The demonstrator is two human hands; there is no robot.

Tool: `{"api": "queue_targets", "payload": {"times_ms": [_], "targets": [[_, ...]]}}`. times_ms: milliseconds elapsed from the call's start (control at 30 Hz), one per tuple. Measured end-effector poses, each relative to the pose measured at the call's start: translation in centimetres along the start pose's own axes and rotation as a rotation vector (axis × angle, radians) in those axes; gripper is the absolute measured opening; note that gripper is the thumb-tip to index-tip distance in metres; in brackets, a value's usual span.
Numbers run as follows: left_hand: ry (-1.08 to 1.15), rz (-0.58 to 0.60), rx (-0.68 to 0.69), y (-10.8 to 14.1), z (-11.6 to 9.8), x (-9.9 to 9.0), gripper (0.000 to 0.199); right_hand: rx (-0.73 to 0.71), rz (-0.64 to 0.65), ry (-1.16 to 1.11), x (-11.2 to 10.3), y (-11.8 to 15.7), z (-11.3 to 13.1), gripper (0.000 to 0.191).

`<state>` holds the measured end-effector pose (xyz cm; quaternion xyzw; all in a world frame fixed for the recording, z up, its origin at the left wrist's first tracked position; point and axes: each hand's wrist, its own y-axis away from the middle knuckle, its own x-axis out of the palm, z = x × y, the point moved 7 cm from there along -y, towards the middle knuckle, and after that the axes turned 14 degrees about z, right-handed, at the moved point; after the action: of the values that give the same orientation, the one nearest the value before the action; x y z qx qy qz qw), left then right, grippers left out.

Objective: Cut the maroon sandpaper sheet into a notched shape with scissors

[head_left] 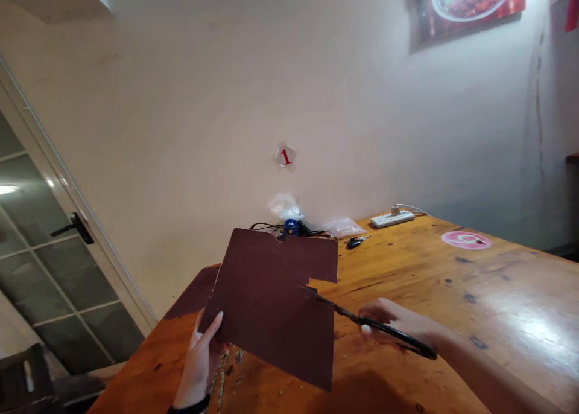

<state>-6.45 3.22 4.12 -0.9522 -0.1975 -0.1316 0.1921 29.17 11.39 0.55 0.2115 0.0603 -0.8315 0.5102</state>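
A dark maroon sheet of cardboard point(271, 299) is held up over the table, tilted, with a notch cut into its right side. My left hand point(204, 350) grips its lower left edge, thumb on the front face and the other fingers hidden behind. In my right hand point(393, 320) are black-handled scissors point(348, 314), their blades at the notch in the cardboard. Whether the blades are parted is hard to make out. Behind the sheet, on the left, lies another maroon piece point(192, 294).
The wooden table point(407, 275) carries a power strip point(392, 219), a pink round sticker point(467, 239), dark keys or a small tool point(357, 241), a blue roll point(291, 227) with black cables and clear plastic bags point(344, 227). A wall stands behind; a glazed door point(58, 251) is left.
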Motion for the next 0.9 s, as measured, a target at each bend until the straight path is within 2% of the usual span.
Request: {"api": "queue_targets", "payload": {"times_ms": [200,300,633,900], "targets": [[-0.033,-0.045,0.012,0.2,-0.7,0.0,0.059,0.048,0.068,-0.011,0.8,0.4,0.8,0.054],[-0.020,-0.032,0.022,0.0,-0.6,-0.3,0.057,0.048,0.082,-0.018,0.9,0.3,0.6,0.051],[0.011,0.000,-0.005,-0.5,0.3,-0.8,0.057,0.053,0.072,0.003,0.7,0.1,0.3,0.047],[-0.004,-0.016,0.012,-0.4,-0.2,-0.5,0.057,0.000,0.034,0.042,0.6,0.0,0.9,0.048]]}}
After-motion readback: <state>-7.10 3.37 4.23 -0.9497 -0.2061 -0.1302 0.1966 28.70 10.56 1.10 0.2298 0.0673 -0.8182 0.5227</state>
